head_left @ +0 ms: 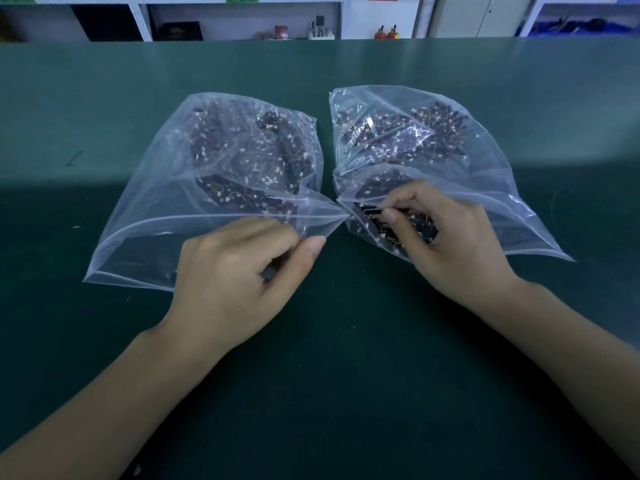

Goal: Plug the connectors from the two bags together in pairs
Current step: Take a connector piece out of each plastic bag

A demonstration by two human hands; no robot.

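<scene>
Two clear plastic zip bags lie side by side on the green table, each full of small dark connectors with thin wires and white tips. My left hand [242, 271] is at the mouth of the left bag [145, 209], its fingers curled round a small dark connector [269, 273] that shows between thumb and fingers. My right hand [446, 233] reaches into the open mouth of the right bag [485, 157] and pinches a black connector [372, 211] between thumb and forefinger, over a heap of others.
The green table [346, 375] stretches wide in front of and behind the bags. Beyond its far edge stand white shelves [242, 19] with small items and two red bottles [386, 32].
</scene>
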